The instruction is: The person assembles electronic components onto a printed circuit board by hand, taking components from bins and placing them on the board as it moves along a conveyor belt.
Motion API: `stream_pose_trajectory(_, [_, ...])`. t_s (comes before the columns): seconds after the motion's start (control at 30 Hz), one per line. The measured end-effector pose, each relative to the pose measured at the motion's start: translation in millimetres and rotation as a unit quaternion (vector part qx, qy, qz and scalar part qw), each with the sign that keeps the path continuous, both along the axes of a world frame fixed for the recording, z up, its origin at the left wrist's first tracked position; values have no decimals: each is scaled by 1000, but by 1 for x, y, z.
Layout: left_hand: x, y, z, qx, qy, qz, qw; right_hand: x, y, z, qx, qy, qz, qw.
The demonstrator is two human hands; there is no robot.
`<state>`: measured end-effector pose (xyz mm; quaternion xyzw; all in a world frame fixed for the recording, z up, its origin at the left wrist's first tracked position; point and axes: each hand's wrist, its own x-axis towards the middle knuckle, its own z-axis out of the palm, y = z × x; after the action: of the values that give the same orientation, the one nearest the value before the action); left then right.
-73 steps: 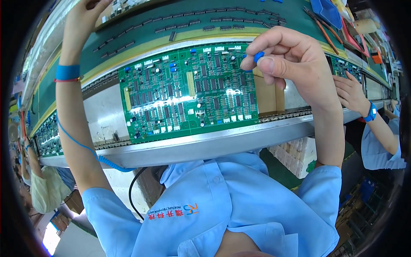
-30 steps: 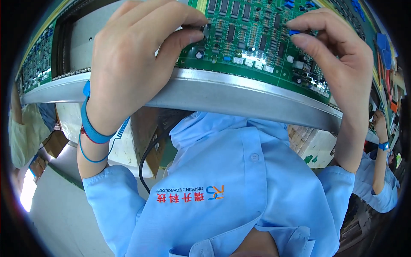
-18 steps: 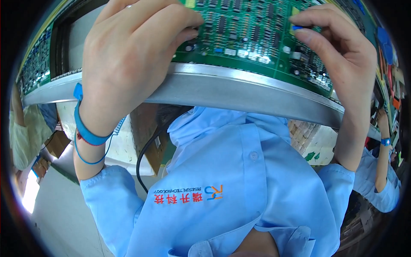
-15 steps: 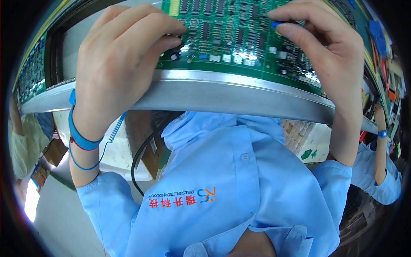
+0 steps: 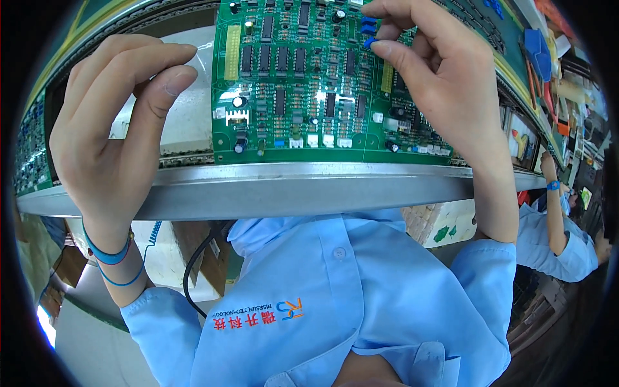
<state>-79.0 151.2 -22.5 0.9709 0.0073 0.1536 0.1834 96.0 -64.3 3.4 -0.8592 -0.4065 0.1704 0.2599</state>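
Note:
A green circuit board (image 5: 251, 153), crowded with black chips and small parts, lies at the metal rail (image 5: 309, 193). My left hand (image 5: 113, 122) hovers left of the board, thumb and forefinger apart, nothing visible between them. Over the board's upper right, my right hand (image 5: 445, 84) is bent in a pinch. A small blue component (image 5: 369, 42) sits at its thumb tip, partly covered by the fingers. More blue components (image 5: 367, 29) stand on the board just above. A white finned part (image 5: 237, 117) is at the board's lower left. My left wrist wears a blue strap (image 5: 106, 251) with a coiled cord.
Another green board (image 5: 29, 151) lies at the far left along the rail. At the right are a blue container (image 5: 536, 55) and hand tools. Another person's arm (image 5: 554, 213) with a blue wristband reaches toward the rail there.
My left hand has come off the board's lower left corner and moved left, its fingers parting. My right hand remains by the blue components. The view has shifted, showing more of the board.

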Motion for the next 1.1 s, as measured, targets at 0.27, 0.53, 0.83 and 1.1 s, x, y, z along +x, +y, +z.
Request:
stream_pose_trajectory(0.27, [5,8,-10,-16,17,-11,1000,23,-7,-9,-23,-257,200,945])
stream_pose_trajectory(0.53, [5,5,-11,-31,19,5,999,8,-13,-35,62,-145,70,985])
stream_pose_trajectory(0.83, [7,0,-11,-15,42,23,999,12,-13,-39,117,-198,105,968])
stream_pose_trajectory(1.1, [19,-4,-15,-12,0,4,1000,11,-18,-37,78,-320,187,926])
